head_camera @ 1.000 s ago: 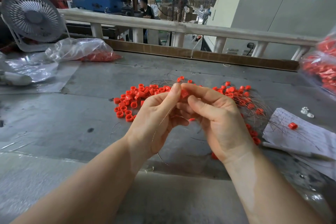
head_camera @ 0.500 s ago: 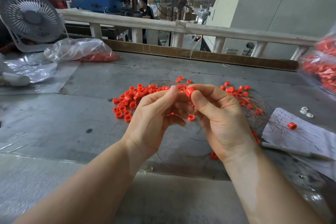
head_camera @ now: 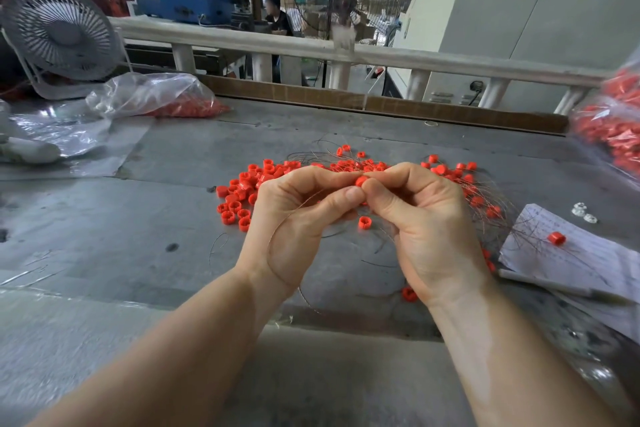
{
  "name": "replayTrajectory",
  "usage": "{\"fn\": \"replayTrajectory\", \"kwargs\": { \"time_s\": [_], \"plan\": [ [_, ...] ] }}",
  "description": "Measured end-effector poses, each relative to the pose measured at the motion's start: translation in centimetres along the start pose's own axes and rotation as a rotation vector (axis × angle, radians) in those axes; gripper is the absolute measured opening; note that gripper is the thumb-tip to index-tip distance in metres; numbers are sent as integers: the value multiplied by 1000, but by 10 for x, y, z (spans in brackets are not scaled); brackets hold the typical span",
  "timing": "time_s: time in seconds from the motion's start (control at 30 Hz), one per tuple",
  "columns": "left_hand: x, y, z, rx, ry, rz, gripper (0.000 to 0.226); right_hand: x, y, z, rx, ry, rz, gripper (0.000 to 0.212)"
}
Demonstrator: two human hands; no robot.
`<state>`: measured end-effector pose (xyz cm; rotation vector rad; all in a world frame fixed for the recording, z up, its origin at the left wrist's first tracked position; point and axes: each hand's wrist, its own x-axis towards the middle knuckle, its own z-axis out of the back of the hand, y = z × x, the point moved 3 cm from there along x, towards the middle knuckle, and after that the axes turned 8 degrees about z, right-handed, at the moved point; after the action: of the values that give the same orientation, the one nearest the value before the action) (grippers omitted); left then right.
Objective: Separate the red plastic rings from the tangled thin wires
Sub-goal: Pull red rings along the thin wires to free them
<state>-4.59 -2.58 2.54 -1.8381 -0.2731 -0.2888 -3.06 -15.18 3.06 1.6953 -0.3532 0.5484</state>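
Note:
My left hand (head_camera: 298, 218) and my right hand (head_camera: 426, 225) meet above the grey table (head_camera: 138, 218). Between the fingertips of both sits one red ring (head_camera: 361, 181). A thin wire (head_camera: 277, 236) runs from that pinch across my left palm and curls down past the wrist. A pile of loose red rings (head_camera: 249, 184) lies on the table behind my left hand. Behind my right hand, more red rings are caught in a tangle of thin wires (head_camera: 485, 204). A single ring (head_camera: 363, 221) lies on the table between my hands.
A sheet of paper (head_camera: 581, 260) at the right carries one red ring (head_camera: 556, 238). Clear bags of red rings stand at the far left (head_camera: 156, 100) and the right edge (head_camera: 613, 121). A white fan (head_camera: 59, 35) stands at the back left. A railing borders the far side.
Both hands have drawn closer to me and turned slightly. The ring pinched at the fingertips now shows between both thumbs and forefingers.

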Motion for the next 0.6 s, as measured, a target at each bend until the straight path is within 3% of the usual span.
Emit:
{"fn": "replayTrajectory", "kwargs": {
  "time_s": [0.37,0.6],
  "plan": [
    [5,7,0,-240,68,253,23,3,0,1,-52,-34,145,13],
    [6,6,-1,-277,72,306,24,5,3,1,-25,-39,146,22]
  ]
}}
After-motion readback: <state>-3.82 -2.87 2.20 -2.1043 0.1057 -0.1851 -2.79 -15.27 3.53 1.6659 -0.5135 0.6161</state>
